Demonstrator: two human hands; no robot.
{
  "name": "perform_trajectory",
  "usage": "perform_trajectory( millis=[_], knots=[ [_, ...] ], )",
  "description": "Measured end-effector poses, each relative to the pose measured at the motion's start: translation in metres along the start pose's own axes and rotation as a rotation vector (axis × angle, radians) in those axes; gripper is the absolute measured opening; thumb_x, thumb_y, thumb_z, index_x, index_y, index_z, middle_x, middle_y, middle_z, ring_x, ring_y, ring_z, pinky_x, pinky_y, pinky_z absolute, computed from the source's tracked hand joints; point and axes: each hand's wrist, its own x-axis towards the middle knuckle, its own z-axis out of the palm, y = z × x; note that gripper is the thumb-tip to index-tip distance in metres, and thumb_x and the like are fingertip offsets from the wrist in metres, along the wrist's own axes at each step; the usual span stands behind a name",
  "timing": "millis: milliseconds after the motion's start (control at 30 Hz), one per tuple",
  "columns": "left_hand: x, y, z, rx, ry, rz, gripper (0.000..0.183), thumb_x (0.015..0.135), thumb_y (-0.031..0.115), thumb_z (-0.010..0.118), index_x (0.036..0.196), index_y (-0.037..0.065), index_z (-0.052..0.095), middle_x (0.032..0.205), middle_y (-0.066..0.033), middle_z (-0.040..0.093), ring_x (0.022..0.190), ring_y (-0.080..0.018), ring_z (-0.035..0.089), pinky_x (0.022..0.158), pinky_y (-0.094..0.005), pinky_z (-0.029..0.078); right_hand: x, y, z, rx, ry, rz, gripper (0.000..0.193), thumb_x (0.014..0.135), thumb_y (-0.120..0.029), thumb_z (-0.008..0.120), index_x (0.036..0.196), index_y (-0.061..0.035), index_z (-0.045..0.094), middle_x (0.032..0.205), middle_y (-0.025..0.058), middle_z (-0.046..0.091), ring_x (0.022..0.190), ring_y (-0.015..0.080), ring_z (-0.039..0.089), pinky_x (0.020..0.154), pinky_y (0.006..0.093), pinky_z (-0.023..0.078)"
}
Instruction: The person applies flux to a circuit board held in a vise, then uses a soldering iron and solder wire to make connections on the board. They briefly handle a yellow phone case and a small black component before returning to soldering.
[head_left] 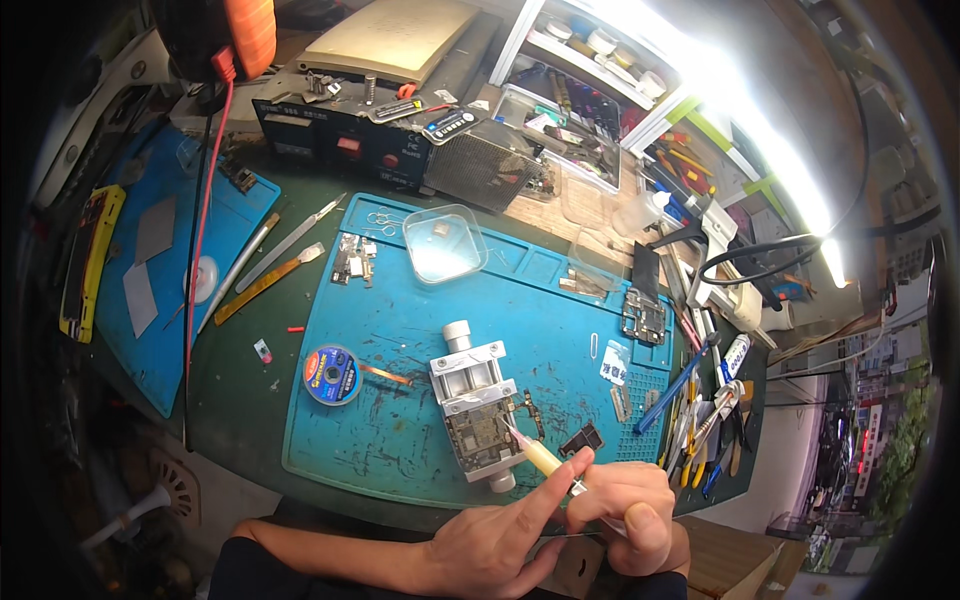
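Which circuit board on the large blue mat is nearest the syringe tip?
The circuit board clamped in the silver holder, with the syringe tip near its edge; the upper-right board lies unclamped, farther away.

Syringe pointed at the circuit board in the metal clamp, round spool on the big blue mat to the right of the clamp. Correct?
Wrong on the spool's side: the head view shows the round spool on the big blue mat to the left of the metal clamp. The syringe is pointed at the circuit board there.

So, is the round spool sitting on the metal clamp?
No, the spool lies on the blue mat, left of the metal clamp.
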Motion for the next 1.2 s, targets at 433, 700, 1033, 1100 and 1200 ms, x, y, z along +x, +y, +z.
perform_trajectory(
  millis=[433,700,1033,1100,1200],
  knots=[
    [0.0032,0.0042,-0.0015,0.016,-0.037,-0.025,0.09,0.074,0.0,0.075,0.145,-0.019,0.023,0.138,-0.0293,0.055,0.054,-0.0125,0.061,0.049,-0.0245,0.05,-0.004,0.0005,-0.003,-0.023,0.001,0.032,0.062,0.101,-0.038,0.026,0.065,-0.0028,0.062,0.061,0.0092,0.062,0.049,0.0221,0.056,0.049,0.0322,0.042],
    [0.0059,0.0023,-0.0003,-0.06,-0.038,-0.037,0.094,0.076,0.002,0.076,0.148,-0.016,0.018,0.143,-0.0298,0.051,0.053,-0.0126,0.061,0.048,-0.0244,0.05,-0.0017,0.0,-0.0021,-0.008,0.016,0.02,0.061,0.102,-0.037,0.026,0.068,-0.0025,0.063,0.063,0.0097,0.062,0.051,0.0225,0.057,0.05,0.0324,0.043],
    [0.0049,-0.0007,0.0011,-0.105,-0.028,-0.045,0.097,0.077,0.002,0.077,0.15,-0.015,0.015,0.145,-0.0301,0.048,0.053,-0.0131,0.061,0.046,-0.0247,0.049,-0.0023,0.003,-0.0013,-0.018,0.011,0.024,0.06,0.102,-0.036,0.026,0.069,-0.0023,0.063,0.064,0.0098,0.063,0.051,0.0225,0.057,0.051,0.0326,0.043],
    [0.0048,-0.0011,0.0014,-0.112,-0.027,-0.049,0.098,0.077,0.003,0.077,0.15,-0.015,0.013,0.146,-0.0303,0.047,0.053,-0.0132,0.06,0.045,-0.0248,0.049,-0.0018,0.0033,-0.0013,-0.028,0.009,0.023,0.06,0.102,-0.035,0.026,0.069,-0.0023,0.063,0.064,0.0098,0.063,0.051,0.0226,0.057,0.05,0.0327,0.043],
    [0.0054,-0.0008,0.0006,-0.126,-0.032,-0.064,0.1,0.077,0.004,0.077,0.15,-0.015,0.011,0.146,-0.0307,0.047,0.052,-0.0136,0.06,0.044,-0.0251,0.048,0.0,0.0024,-0.0015,-0.035,0.003,0.025,0.059,0.102,-0.035,0.027,0.069,-0.0022,0.063,0.064,0.0097,0.063,0.051,0.0226,0.056,0.05,0.0328,0.042]
  ],
)
